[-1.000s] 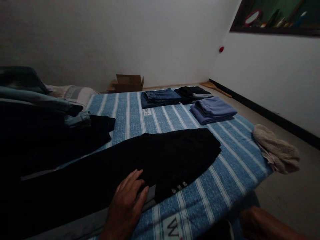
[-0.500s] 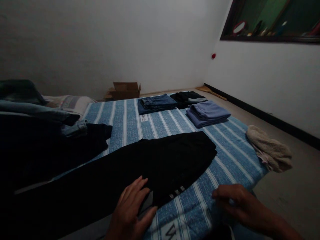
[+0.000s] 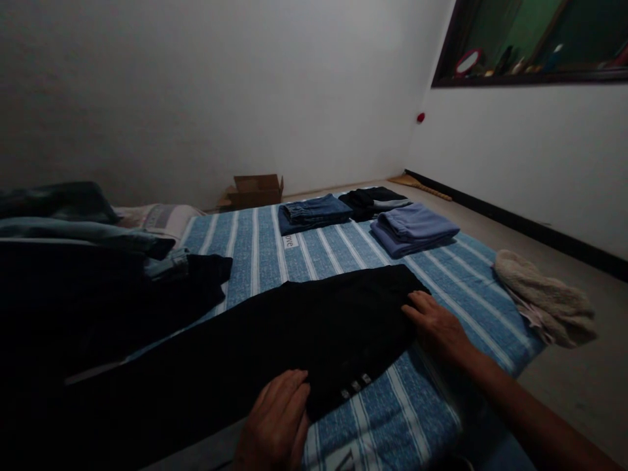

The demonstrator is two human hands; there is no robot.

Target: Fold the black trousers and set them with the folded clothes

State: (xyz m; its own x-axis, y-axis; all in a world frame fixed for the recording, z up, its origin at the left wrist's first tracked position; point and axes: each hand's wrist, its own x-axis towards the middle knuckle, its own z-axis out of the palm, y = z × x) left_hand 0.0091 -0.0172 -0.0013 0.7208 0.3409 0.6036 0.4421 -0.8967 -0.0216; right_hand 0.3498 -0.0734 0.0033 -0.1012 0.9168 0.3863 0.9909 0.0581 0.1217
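Note:
A pair of black trousers (image 3: 314,320) lies flat and lengthwise on a blue-and-white striped bedcover (image 3: 265,255), with grey along the near side and three small pale marks near the edge. My left hand (image 3: 277,415) is at the near edge of the trousers, fingers together and bent over the cloth, its thumb mostly hidden. At the right end of the trousers, my right hand (image 3: 436,327) has its fingers curled over the corner; the thumb is out of sight.
Folded blue jeans (image 3: 316,212), a dark folded garment (image 3: 375,201) and folded lilac-blue trousers (image 3: 415,227) sit at the far side. Heaped clothes (image 3: 112,281) lie left. A beige fuzzy cloth (image 3: 544,294) hangs at the right edge. A cardboard box (image 3: 258,190) stands behind.
My right hand has moved forward from beside the bed edge onto the right end of the trousers. My left hand has shifted slightly right, its fingers drawn together. The view has tilted slightly.

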